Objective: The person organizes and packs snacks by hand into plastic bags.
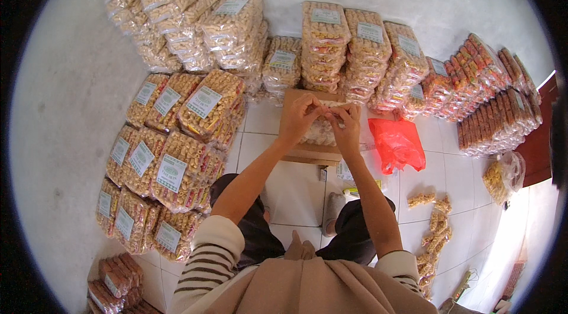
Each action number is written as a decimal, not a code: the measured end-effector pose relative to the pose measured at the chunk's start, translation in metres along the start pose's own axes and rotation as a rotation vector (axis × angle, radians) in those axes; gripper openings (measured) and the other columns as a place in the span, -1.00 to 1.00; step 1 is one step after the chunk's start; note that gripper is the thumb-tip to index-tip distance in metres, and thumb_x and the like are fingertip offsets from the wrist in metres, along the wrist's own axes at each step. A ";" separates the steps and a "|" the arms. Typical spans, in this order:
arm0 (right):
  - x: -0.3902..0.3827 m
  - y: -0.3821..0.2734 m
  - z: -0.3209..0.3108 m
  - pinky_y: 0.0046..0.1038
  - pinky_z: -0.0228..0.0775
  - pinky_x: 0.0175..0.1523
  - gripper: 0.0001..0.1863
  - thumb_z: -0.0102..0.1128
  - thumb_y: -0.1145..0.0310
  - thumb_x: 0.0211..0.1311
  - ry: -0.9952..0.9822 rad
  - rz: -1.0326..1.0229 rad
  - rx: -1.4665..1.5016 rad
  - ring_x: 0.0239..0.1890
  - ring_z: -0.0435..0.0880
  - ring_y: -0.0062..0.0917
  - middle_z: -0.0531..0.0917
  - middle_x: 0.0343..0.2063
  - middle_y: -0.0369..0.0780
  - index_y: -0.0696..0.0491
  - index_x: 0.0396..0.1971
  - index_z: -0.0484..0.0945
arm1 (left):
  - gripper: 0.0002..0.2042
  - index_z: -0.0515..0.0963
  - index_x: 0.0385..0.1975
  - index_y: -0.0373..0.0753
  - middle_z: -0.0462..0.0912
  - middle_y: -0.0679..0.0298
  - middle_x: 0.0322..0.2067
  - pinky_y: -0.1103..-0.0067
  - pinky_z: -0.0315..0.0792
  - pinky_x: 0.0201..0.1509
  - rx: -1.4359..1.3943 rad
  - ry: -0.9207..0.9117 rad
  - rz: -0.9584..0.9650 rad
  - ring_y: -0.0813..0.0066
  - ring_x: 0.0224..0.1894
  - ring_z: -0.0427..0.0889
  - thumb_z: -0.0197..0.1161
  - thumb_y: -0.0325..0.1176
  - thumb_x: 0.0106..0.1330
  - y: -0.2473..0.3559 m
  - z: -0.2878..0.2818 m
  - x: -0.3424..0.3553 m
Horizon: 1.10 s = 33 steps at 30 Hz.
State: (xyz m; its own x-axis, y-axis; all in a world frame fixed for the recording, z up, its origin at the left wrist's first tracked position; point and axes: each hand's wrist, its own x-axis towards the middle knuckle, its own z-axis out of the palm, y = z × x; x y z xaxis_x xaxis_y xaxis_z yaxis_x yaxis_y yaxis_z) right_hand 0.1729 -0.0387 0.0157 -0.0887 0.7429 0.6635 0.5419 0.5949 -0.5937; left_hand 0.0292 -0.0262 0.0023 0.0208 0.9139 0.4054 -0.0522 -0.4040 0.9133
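Both my hands meet over a clear plastic pack of pale snacks [319,133], which lies on a brown cardboard surface [294,147] in front of me. My left hand [300,117] is closed in a pinch, thumb and forefinger pressed together above the pack's far part. Close beside it, my right hand [347,126] pinches in the same way, the fingertips of the two hands nearly touching. What sits between the fingers is too small to make out. A red plastic bag [396,143] lies on the floor just right of my right hand.
Tall stacks of bagged snacks [234,24] line the wall. More labelled packs [171,169] are piled at my left, with brown packs [494,119] at the right. A row of loose snack bundles [436,225] lies on the tiled floor near a clear bag of yellow snacks [496,181].
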 end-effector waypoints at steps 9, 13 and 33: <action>-0.003 -0.005 0.008 -0.41 0.23 -0.21 -0.90 0.28 0.48 -0.05 0.119 0.139 0.040 -0.32 0.34 -0.40 0.41 -0.48 -0.24 0.11 -0.47 0.59 | -0.52 0.18 0.13 -0.32 0.28 0.07 0.01 0.23 -0.04 0.26 0.745 0.343 0.389 0.09 0.12 0.21 0.07 -0.27 0.26 -0.009 0.004 -0.042; -0.006 0.001 0.009 -0.37 0.19 -0.17 -0.88 0.28 0.48 -0.06 0.136 0.164 0.061 -0.31 0.32 -0.37 0.41 -0.48 -0.23 0.12 -0.45 0.59 | -0.43 0.05 0.22 -0.37 0.09 -0.01 0.19 0.17 -0.20 0.33 0.948 -0.012 0.443 0.05 0.27 0.04 0.04 -0.32 0.25 -0.008 0.025 -0.068; -0.006 0.008 -0.004 -0.36 0.22 -0.08 -0.85 0.16 0.60 -0.05 0.000 0.042 0.072 -0.24 0.39 -0.34 0.48 -0.40 -0.22 0.07 -0.43 0.56 | -0.78 0.51 -0.22 -0.20 0.55 0.27 -0.27 0.38 0.22 0.00 0.636 0.233 0.382 0.27 -0.12 0.45 0.17 -0.48 0.09 0.018 0.029 -0.027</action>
State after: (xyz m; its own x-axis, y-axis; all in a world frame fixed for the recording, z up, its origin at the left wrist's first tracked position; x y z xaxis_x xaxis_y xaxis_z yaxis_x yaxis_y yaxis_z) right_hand 0.1813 -0.0399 0.0086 -0.0666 0.7678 0.6372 0.4838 0.5834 -0.6524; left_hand 0.0570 -0.0594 0.0089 -0.0969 0.6629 0.7424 0.5711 -0.5739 0.5870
